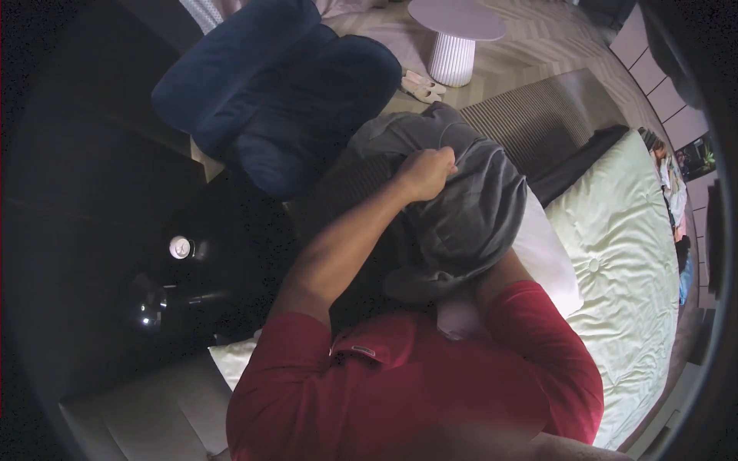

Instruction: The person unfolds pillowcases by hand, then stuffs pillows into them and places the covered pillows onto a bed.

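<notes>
A crumpled grey pillowcase [480, 203] lies bunched in front of me, partly over a white pillow [546, 257]. My left hand [427, 174] is closed in a fist on the cloth near its upper left part. My right forearm runs in under the lower right folds of the pillowcase, beside the white pillow. The right hand itself is hidden by the cloth, so its fingers cannot be made out.
A pale green quilted bed cover [615, 261] spreads to the right. Beyond are a ribbed grey bench [538, 119], a dark blue armchair [307, 100], light shoes [421, 86] and a round white side table [455, 42]. A small white clock [180, 247] stands on a dark surface at left.
</notes>
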A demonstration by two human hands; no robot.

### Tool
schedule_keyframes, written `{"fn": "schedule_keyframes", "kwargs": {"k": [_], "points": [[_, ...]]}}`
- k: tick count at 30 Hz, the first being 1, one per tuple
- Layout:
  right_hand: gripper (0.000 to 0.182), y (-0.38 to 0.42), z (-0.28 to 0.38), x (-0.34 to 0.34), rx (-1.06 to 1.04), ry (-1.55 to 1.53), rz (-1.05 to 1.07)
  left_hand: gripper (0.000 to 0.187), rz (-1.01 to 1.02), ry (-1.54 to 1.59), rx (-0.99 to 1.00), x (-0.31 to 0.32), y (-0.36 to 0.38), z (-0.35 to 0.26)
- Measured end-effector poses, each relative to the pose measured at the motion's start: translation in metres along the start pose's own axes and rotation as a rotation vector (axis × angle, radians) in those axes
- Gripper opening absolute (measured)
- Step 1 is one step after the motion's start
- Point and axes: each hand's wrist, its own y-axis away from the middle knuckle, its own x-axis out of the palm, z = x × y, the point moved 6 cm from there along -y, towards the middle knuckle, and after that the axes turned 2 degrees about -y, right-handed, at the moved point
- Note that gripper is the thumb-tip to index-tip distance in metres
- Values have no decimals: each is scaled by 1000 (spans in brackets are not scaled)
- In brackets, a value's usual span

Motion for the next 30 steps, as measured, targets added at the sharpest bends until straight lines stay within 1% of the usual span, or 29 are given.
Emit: {"fn": "schedule_keyframes", "kwargs": {"k": [3,5,6,8,9,11,12,14,15,16,18,19,20,21,23,24,26,27,29,30], "points": [[48,13,-4,-1,-72,-32,17,21,0,-28,-68,-4,0,18],[49,37,1,-4,-118,-64,15,20,-126,-76,-175,-10,-8,55],[49,61,21,-12,-141,-80,10,21,-157,-89,-194,-13,-12,73],[51,146,86,-30,-181,-116,-5,18,-262,-259,-106,-23,-20,105],[51,164,80,-39,-196,-141,-20,18,-282,-297,-66,-26,-24,106],[53,138,13,-65,-223,-193,-46,29,-263,-232,-144,-40,-20,99],[53,145,-5,-76,-229,-228,-73,32,-244,-210,-136,-38,-26,88],[55,170,14,-80,-253,-280,-109,37,-359,25,-270,-44,-25,89],[55,184,24,-83,-265,-305,-133,39,-376,89,-287,-38,-32,90],[56,193,44,-79,-283,-323,-143,43,-414,204,-304,-31,-36,105],[57,203,68,-71,-317,-360,-165,55,-456,382,-323,-10,-42,123],[58,190,67,-67,-338,-373,-168,61,-560,394,-443,-6,-31,128],[59,178,68,-66,-364,-383,-175,70,-666,403,-557,-3,-22,132],[59,165,69,-68,-393,-394,-184,75,-719,406,-607,-1,-21,131],[61,135,67,-63,-444,-412,-185,105,-704,812,-836,23,-20,141],[62,119,66,-60,-469,-418,-180,113,-697,916,-894,25,-20,142],[63,90,64,-50,-519,-430,-170,100,-669,1039,-995,16,-18,138],[64,80,66,-47,-542,-433,-163,97,-663,1073,-1022,17,-18,146],[65,65,76,-40,-593,-446,-152,77,-502,1310,-991,37,-28,175],[66,62,87,-41,-627,-452,-150,72,-463,1363,-972,40,-35,190]]}}
